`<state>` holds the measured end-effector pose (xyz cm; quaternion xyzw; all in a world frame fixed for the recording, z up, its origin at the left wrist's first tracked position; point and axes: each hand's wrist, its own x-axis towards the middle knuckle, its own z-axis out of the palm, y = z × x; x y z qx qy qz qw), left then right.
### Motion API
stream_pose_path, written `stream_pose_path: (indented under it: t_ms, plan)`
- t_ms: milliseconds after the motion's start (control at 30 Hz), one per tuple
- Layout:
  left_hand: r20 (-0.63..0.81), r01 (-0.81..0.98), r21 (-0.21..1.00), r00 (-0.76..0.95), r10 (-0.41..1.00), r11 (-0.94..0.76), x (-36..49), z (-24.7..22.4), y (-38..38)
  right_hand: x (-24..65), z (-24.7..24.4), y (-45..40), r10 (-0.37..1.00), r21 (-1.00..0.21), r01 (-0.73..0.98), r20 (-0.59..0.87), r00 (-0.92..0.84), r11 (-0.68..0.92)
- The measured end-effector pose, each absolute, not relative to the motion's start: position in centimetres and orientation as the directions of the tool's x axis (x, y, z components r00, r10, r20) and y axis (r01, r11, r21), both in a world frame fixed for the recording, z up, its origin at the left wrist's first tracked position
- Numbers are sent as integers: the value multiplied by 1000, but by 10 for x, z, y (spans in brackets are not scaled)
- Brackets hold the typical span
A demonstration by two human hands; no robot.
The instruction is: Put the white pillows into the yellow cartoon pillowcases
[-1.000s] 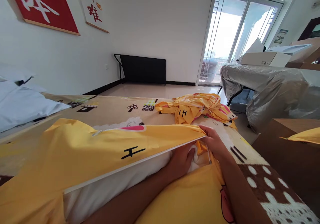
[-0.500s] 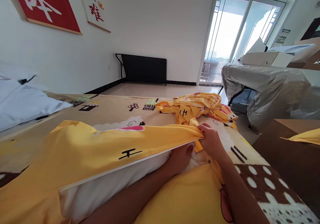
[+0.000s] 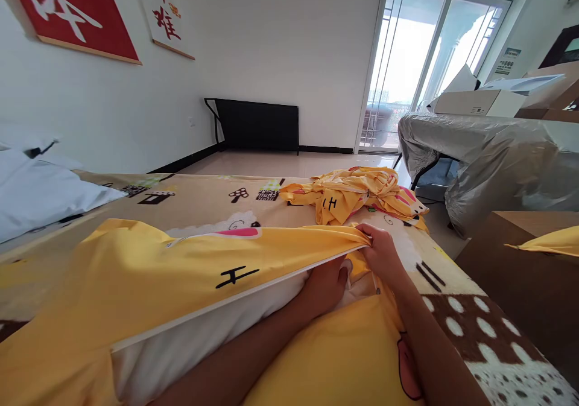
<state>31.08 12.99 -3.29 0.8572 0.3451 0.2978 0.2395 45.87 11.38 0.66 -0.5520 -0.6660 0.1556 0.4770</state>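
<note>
A yellow fabric cover [image 3: 181, 285] with a black mark and a pink patch spreads before me, its long opening edged in white. Inside that opening shows a white, soft pillow-like insert [image 3: 194, 327]. My left hand [image 3: 326, 282] reaches into the opening, its fingers curled around a bunched corner of the insert; the fingertips are partly hidden by the cover. At the right end of the opening my right hand [image 3: 380, 249] pinches the cover's edge and holds it taut above the left hand. More yellow fabric lies below my forearms.
Beneath lies a patterned beige and brown blanket [image 3: 452, 315]. A crumpled yellow cloth [image 3: 357, 192] rests on its far part. At left is a white pillow [image 3: 54, 192]; at right, a brown box [image 3: 511, 273] and a plastic-draped table [image 3: 488, 134] bearing boxes.
The view has shifted very slightly. Both hands keep their holds in nearly the same place; the left hand sits a touch further under the cover's edge.
</note>
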Motion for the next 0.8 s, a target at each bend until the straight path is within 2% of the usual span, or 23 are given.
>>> stream_pose_path:
  t_ms: [167, 333, 533, 667, 800]
  plan:
    - [402, 462, 535, 596, 695, -707, 309, -30, 124, 464, 4, 117, 891, -752, 578, 444, 89, 317]
    - [342, 571, 424, 618, 708, -703, 306, -28, 118, 464, 4, 117, 875, -719, 621, 472, 107, 312]
    - [339, 587, 388, 626, 702, -711, 306, -31, 118, 464, 7, 114, 891, -737, 605, 444, 95, 302]
    - [322, 616, 353, 627, 709, -705, 306, -29, 117, 465, 8, 113, 892, -700, 664, 438, 108, 264]
    - [322, 519, 390, 697, 641, -761, 304, -26, 116, 466, 7, 113, 913, -718, 640, 403, 61, 274]
